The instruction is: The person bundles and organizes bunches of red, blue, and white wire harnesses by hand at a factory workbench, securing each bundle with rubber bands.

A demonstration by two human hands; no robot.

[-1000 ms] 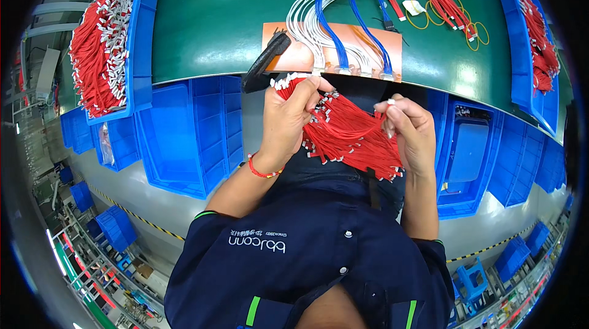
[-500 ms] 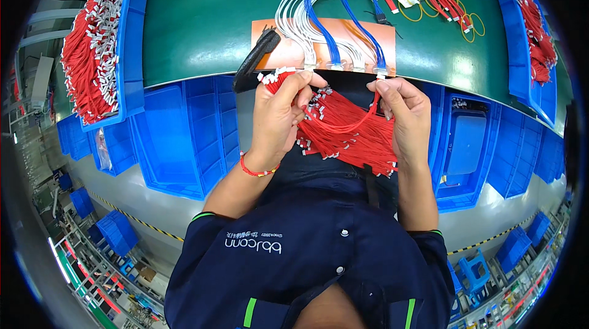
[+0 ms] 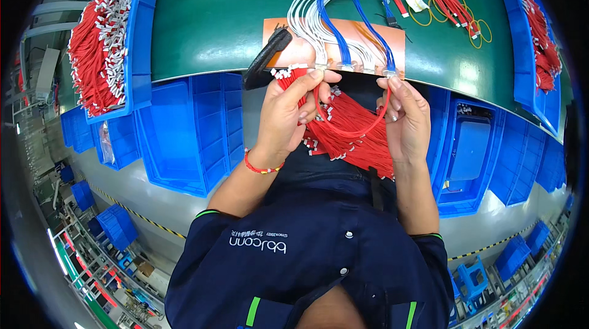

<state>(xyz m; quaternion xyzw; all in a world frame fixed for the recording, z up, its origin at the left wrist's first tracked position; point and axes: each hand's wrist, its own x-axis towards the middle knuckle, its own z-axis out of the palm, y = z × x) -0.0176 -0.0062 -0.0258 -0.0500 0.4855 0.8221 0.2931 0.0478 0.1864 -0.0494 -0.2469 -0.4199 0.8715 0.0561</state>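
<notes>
A thin red cable (image 3: 353, 135) hangs in a U-shaped loop between my hands, its two ends raised to the table's near edge. My left hand (image 3: 289, 108) pinches one end below a white connector (image 3: 321, 65) on white wires. In the same hand lies a bundle of red cables with white ends (image 3: 289, 74). The thumb and fingers of my right hand (image 3: 408, 111) close on the cable's other end, below a connector (image 3: 389, 73) on blue wires. Both connectors sit along an orange board (image 3: 294, 53). Fingertips hide the exact contact. More red cables (image 3: 356, 123) lie on my lap.
A black strap-like piece (image 3: 267, 58) lies at the board's left. Blue bins of red cables stand left (image 3: 140, 41) and right (image 3: 515, 28) on the green table (image 3: 215, 22). More red cables and yellow loops (image 3: 481, 34) lie far right. Blue crates (image 3: 169, 139) stand below.
The view has shifted slightly, moving the scene right. The red loop's left end now rises to my left fingertips at the white connector; before, it ran lower from that hand.
</notes>
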